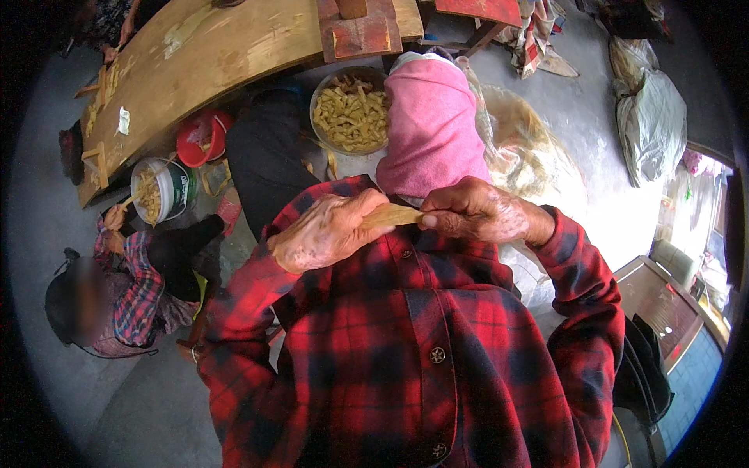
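In front of my chest, a flat, pale yellow, leaf-like strip (394, 216) is stretched between my hands. My left hand (331, 232) grips one end with its fingers closed. My right hand (477, 212) pinches the other end between thumb and fingers. Just beyond the hands a pink cloth (433, 117) lies over my right knee. Past my left leg stands a round basin (314, 117) full of yellowish folded pieces (355, 113).
A long wooden table (234, 54) runs across the far left. A red bucket (189, 148) and a white bucket (165, 191) with pale pieces stand beside it, near a seated person (136, 288). Clear plastic bags (530, 140) lie on the right.
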Demonstrator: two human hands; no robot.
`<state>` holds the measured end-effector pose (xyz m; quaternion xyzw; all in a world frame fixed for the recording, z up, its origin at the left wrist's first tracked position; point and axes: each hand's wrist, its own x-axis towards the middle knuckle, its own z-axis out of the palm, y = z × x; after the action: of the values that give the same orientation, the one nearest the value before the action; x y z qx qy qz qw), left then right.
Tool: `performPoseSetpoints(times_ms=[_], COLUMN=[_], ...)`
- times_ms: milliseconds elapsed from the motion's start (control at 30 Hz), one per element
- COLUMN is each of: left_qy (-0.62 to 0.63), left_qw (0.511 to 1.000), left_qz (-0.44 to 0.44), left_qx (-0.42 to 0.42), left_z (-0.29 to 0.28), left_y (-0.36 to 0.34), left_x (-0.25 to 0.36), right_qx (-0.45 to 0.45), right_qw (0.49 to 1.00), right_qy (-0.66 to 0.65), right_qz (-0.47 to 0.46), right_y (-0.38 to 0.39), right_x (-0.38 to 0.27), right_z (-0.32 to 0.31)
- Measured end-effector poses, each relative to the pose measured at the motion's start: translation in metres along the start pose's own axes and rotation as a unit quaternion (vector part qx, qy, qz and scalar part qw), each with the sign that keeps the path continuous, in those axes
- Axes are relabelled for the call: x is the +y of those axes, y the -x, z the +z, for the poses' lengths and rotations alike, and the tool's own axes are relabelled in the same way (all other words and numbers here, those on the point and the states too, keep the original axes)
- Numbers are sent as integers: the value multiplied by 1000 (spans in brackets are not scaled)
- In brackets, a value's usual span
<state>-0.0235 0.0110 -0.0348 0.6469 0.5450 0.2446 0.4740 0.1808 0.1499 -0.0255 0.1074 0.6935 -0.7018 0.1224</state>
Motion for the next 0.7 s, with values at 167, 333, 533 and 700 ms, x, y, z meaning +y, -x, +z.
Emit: performPoseSetpoints(times_ms=[167,333,533,700], left_qy=[-66,-40,346,655], left_qw=[996,994,923,709], left_qz=[5,-42,-83,60], left_qx=[-60,-94,146,256], left_z=[-24,-44,-51,-29], left_y=[13,36,55,28], left_x=[9,13,31,37], right_qx=[27,75,200,366], right_qw=[993,975,946,876], right_qy=[27,28,-31,5], right_qz=[-111,-208,-253,-313], right_y=[-8,-27,-48,-75], right_x=[9,24,-11,-32], right_z=[11,28,44,52])
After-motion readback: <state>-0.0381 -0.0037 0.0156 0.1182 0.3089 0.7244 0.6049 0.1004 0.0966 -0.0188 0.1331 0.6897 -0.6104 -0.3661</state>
